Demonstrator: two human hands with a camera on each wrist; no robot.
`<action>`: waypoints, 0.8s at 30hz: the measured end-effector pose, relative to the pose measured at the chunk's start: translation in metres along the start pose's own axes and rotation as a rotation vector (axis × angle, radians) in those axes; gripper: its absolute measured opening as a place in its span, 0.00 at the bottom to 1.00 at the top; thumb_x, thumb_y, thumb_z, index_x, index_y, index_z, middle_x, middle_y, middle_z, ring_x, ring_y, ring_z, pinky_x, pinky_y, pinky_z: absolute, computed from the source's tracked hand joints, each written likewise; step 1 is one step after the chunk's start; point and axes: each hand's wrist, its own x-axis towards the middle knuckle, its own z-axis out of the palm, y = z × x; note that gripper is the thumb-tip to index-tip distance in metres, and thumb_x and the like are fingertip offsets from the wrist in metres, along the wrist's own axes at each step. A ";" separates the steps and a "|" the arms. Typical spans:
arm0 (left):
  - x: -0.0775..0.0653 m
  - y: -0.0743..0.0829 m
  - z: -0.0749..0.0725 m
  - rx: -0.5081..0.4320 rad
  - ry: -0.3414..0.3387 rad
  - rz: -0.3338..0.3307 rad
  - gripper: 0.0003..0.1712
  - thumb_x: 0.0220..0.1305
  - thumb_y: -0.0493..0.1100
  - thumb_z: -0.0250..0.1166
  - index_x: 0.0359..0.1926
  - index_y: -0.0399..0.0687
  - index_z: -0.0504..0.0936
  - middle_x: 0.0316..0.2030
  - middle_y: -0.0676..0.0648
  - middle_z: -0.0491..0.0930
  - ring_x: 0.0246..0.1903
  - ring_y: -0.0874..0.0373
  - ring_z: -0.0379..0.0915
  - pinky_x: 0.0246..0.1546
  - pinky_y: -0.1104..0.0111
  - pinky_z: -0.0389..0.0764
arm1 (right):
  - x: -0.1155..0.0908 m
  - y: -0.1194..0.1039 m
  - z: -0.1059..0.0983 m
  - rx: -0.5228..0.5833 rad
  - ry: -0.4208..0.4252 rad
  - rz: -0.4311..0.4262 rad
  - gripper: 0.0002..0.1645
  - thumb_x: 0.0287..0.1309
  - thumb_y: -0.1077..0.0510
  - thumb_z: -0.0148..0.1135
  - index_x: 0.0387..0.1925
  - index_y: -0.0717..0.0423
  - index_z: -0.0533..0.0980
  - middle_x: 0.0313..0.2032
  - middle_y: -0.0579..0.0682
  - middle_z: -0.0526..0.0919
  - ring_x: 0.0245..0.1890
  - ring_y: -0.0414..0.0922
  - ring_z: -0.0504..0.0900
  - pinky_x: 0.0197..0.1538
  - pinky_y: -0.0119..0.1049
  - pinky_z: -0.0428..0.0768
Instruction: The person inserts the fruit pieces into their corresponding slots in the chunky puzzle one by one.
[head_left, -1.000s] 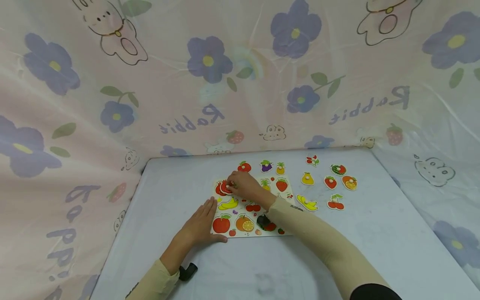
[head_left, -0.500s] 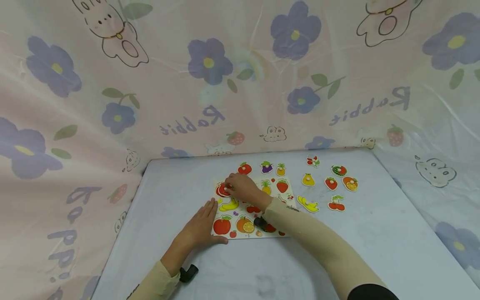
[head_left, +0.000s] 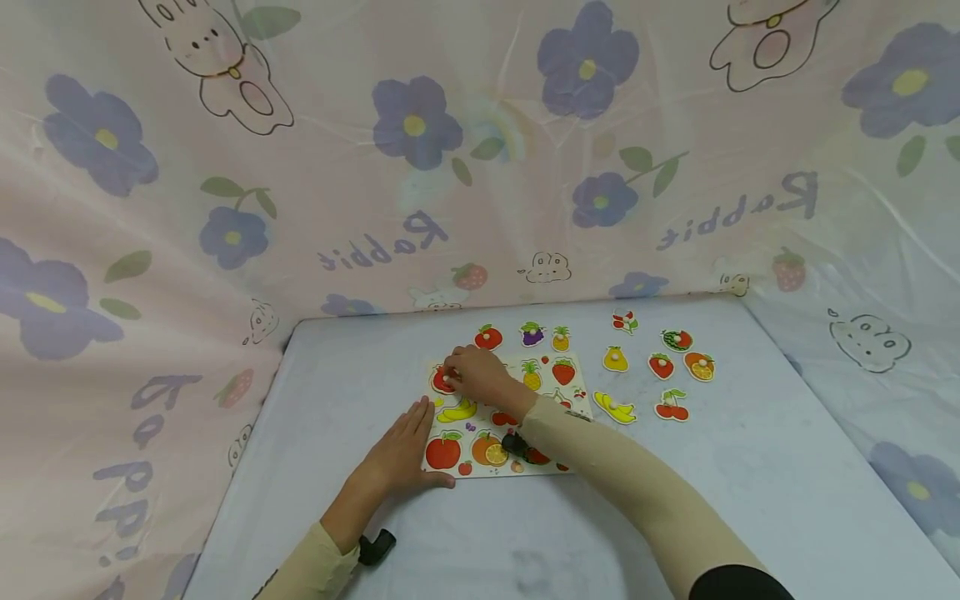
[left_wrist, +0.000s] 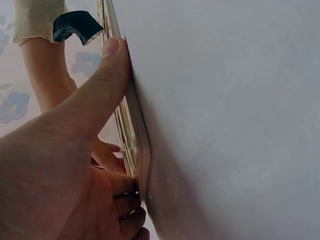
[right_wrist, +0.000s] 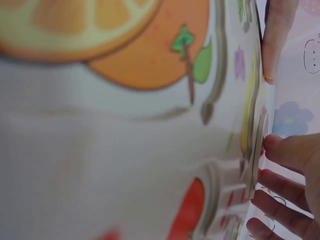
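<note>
A fruit puzzle board [head_left: 525, 467] with printed fruit recesses lies flat on the table. My left hand [head_left: 400, 446] rests against its left side, fingers extended along that edge and the thumb at the near corner. In the left wrist view, the thumb [left_wrist: 102, 82] lies along the board's edge. My right hand [head_left: 482, 373] is over the board's far left corner, its fingertips pinching a red pomegranate piece [head_left: 439, 381]. In the right wrist view, the piece's thin edge [right_wrist: 256, 160] stands just over the board beside my thumb and fingers. The hand hides part of the piece.
Behind the board lie an apple-like red piece [head_left: 488, 337], a grape piece [head_left: 532, 334] and a pineapple piece [head_left: 561, 338]. Several more lie to the right, among them bananas [head_left: 614, 407], a pear [head_left: 615, 359], cherries [head_left: 671, 406] and an orange [head_left: 699, 367]. A patterned curtain [head_left: 480, 192] stands behind.
My right hand has shifted slightly left with the pomegranate piece, which now overlaps its printed pomegranate spot more closely. The left hand has stayed in place.
</note>
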 end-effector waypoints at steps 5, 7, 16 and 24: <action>-0.001 0.001 -0.001 0.001 -0.013 -0.008 0.75 0.53 0.71 0.80 0.84 0.33 0.52 0.84 0.35 0.50 0.84 0.40 0.45 0.83 0.48 0.55 | 0.000 -0.003 -0.001 -0.012 -0.002 0.012 0.15 0.75 0.46 0.68 0.55 0.46 0.87 0.53 0.46 0.88 0.50 0.45 0.83 0.61 0.38 0.84; -0.001 0.002 -0.002 0.000 -0.014 -0.008 0.75 0.53 0.70 0.80 0.84 0.33 0.52 0.85 0.35 0.50 0.84 0.40 0.45 0.83 0.48 0.55 | 0.001 -0.004 0.000 -0.021 0.001 0.011 0.15 0.75 0.46 0.68 0.55 0.46 0.87 0.53 0.46 0.88 0.50 0.45 0.83 0.62 0.38 0.84; -0.003 0.003 -0.004 -0.006 -0.009 -0.004 0.75 0.53 0.70 0.81 0.84 0.32 0.53 0.84 0.35 0.50 0.84 0.40 0.45 0.83 0.48 0.55 | 0.002 -0.007 0.000 -0.011 0.009 0.032 0.15 0.74 0.46 0.69 0.54 0.46 0.88 0.51 0.46 0.87 0.49 0.45 0.82 0.60 0.37 0.84; -0.002 0.003 -0.003 -0.010 -0.012 -0.010 0.75 0.52 0.70 0.81 0.84 0.33 0.52 0.84 0.35 0.51 0.84 0.40 0.46 0.83 0.48 0.55 | 0.003 -0.009 -0.002 -0.015 0.003 0.040 0.15 0.74 0.45 0.69 0.54 0.47 0.88 0.51 0.46 0.87 0.48 0.45 0.82 0.59 0.37 0.84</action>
